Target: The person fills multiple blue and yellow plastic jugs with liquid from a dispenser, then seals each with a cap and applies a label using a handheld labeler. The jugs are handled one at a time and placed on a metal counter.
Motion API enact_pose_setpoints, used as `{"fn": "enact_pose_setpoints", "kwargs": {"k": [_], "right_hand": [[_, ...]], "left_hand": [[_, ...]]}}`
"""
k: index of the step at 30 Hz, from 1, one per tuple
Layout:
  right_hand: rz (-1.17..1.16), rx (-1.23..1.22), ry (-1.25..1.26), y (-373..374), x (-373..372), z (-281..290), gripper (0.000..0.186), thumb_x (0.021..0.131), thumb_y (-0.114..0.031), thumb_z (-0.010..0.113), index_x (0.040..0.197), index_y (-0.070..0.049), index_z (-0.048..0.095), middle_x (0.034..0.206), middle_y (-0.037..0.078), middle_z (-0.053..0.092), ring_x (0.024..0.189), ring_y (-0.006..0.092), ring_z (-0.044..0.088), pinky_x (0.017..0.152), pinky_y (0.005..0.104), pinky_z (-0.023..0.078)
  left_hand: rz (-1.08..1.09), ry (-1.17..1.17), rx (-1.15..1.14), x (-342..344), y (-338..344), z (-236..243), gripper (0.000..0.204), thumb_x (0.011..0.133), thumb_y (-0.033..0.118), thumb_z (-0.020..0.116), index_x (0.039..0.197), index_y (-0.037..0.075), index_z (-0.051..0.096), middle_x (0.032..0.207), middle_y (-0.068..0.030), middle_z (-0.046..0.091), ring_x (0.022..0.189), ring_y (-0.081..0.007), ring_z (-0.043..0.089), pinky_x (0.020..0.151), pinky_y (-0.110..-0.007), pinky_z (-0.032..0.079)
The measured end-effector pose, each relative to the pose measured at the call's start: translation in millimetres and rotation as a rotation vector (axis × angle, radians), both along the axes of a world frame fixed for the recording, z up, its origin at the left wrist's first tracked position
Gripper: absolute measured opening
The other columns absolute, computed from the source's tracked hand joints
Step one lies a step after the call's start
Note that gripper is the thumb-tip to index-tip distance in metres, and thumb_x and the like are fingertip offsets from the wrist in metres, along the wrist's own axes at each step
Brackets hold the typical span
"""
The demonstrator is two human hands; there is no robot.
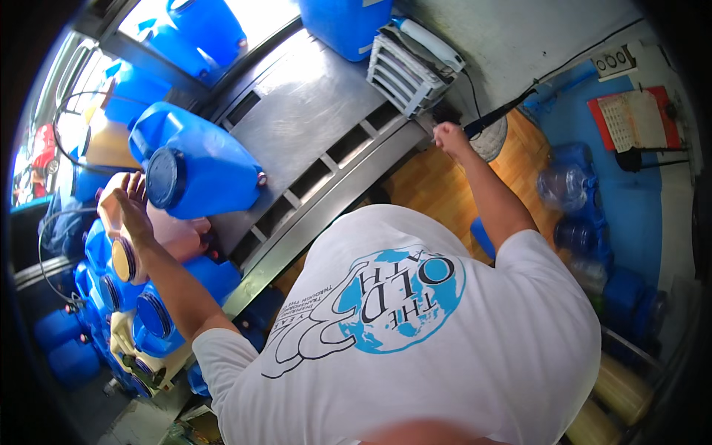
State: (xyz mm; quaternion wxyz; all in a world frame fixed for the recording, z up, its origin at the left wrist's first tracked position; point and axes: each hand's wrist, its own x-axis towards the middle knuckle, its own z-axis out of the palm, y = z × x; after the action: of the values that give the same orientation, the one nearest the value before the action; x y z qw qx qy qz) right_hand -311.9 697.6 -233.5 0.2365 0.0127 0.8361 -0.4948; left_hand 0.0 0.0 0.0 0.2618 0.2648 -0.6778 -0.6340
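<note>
The room is narrow and crowded: nearest, below the wearer's white shirt [415, 334], tan cylinders [615, 386] lie at the lower right, and a bank of blue and cream containers [152, 311] crowds the left. Ahead runs a metal counter [308, 96], its top bare in the middle, with a row of rectangular slots along the near edge; wood-patterned flooring [423, 185] shows beyond its right side. Clear blue bottles [567, 185] stand by the blue panel [630, 178] at right. Farther off are a white slatted rack [404, 70] at the counter's end, a grey wall [512, 37], a red board with a paper sheet [634, 119], and, through the glass at far left, a red car [44, 148]. The left arm reaches out sideways, the left hand [133, 204] raised with fingers extended and slightly parted beside the dark cap of a large blue jug [215, 170] at the counter's left end; whether they touch, I cannot tell. The right arm stretches forward, the right hand [451, 139] near the rack with its fingers curled in; whether they pinch anything, I cannot tell.
</note>
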Motion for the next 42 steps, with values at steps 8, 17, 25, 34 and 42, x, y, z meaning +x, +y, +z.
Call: {"fn": "enact_pose_setpoints", "kwargs": {"k": [8, 17, 25, 34, 42], "right_hand": [[-0.532, -0.498, -0.218, 7, -113, -6, 0.018, 0.096, -0.020, 0.044, 0.109, -0.014, 0.054, 0.093, 0.005, 0.065, 0.080, 0.0187, 0.062, 0.069, 0.0364, 0.050], [-0.552, -0.307, -0.121, 56, -102, -38, 0.024, 0.092, -0.026, 0.056, 0.110, -0.010, 0.055, 0.095, 0.010, 0.063, 0.081, 0.0247, 0.062, 0.072, 0.0420, 0.049], [0.269, 0.527, 0.666, 58, -96, 23, 0.028, 0.081, -0.025, 0.068, 0.103, -0.008, 0.065, 0.099, 0.019, 0.065, 0.090, 0.0361, 0.063, 0.078, 0.0461, 0.051], [0.448, 0.638, 0.700, 27, -135, -17, 0.027, 0.083, -0.029, 0.064, 0.103, -0.010, 0.067, 0.102, 0.015, 0.066, 0.098, 0.0341, 0.061, 0.085, 0.0456, 0.050], [0.503, 0.560, 0.870, 21, -133, 0, 0.025, 0.081, -0.026, 0.065, 0.101, -0.012, 0.069, 0.103, 0.015, 0.066, 0.100, 0.0353, 0.061, 0.088, 0.0463, 0.048]], "left_hand": [[0.209, 0.121, 0.099, -1, 48, -7, 0.111, 0.075, 0.085, 0.044, 0.147, 0.003, 0.023, 0.141, -0.0230, 0.043, 0.130, -0.0353, 0.043, 0.110, -0.047, 0.034], [0.747, -0.020, 0.342, 87, 110, -113, 0.101, 0.080, 0.086, 0.029, 0.149, 0.013, 0.026, 0.141, -0.0145, 0.045, 0.120, -0.0312, 0.050, 0.104, -0.048, 0.034], [0.301, -0.860, 0.330, 58, 219, -198, 0.067, 0.088, 0.066, 0.051, 0.129, 0.012, 0.053, 0.107, -0.0010, 0.061, 0.091, -0.0157, 0.056, 0.077, -0.034, 0.043], [-0.154, -0.877, 0.018, -36, 272, -177, 0.045, 0.091, 0.043, 0.062, 0.119, 0.007, 0.062, 0.097, -0.0004, 0.064, 0.083, -0.0100, 0.056, 0.071, -0.024, 0.044], [-0.276, -0.977, -0.094, -53, 303, -161, 0.047, 0.090, 0.039, 0.065, 0.119, 0.002, 0.061, 0.100, -0.0053, 0.066, 0.086, -0.0127, 0.059, 0.081, -0.027, 0.047]]}}
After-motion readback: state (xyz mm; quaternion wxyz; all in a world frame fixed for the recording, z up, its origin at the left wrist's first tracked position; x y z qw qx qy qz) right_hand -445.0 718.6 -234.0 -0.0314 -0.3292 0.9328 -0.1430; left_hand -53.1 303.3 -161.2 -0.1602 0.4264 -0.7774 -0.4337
